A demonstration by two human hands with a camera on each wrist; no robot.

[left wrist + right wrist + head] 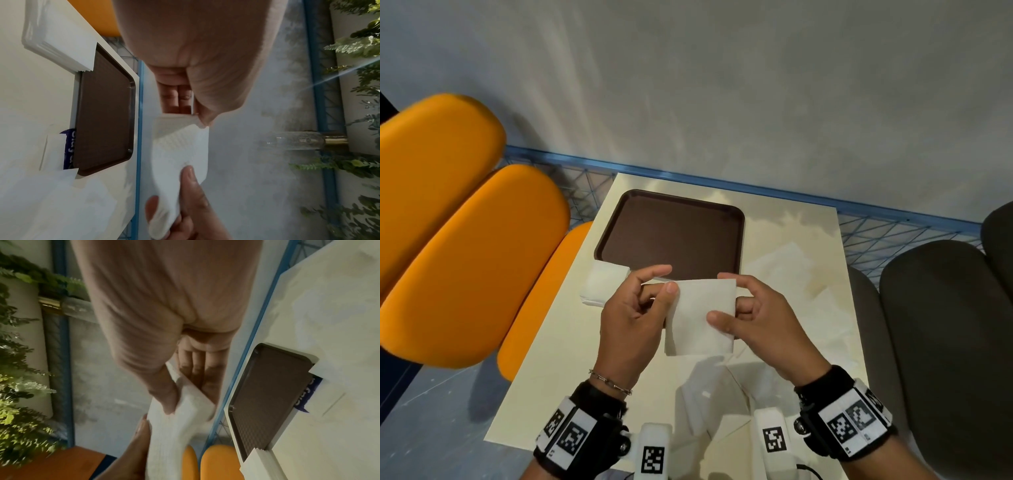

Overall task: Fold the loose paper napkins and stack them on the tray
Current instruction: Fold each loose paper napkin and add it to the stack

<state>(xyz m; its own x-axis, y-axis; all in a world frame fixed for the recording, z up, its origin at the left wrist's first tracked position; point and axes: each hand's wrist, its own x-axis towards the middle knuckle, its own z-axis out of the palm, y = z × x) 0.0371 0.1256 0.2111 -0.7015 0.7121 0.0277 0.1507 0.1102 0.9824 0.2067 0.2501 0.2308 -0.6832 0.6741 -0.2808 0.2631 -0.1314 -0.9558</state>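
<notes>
Both hands up over the surface [558,359]: left hand [631,315] and right hand [760,315] fingers pinched on one white napkin [700,315], brown tray [671,202] behind it.

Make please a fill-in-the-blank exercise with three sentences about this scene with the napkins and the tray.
1. Both hands, the left hand and the right hand, hold one white ____ above the table.
2. The colour of the tray is ____.
3. The stack of napkins lies beside the tray, near its ____ corner.

Missing words: napkin; brown; left
</notes>
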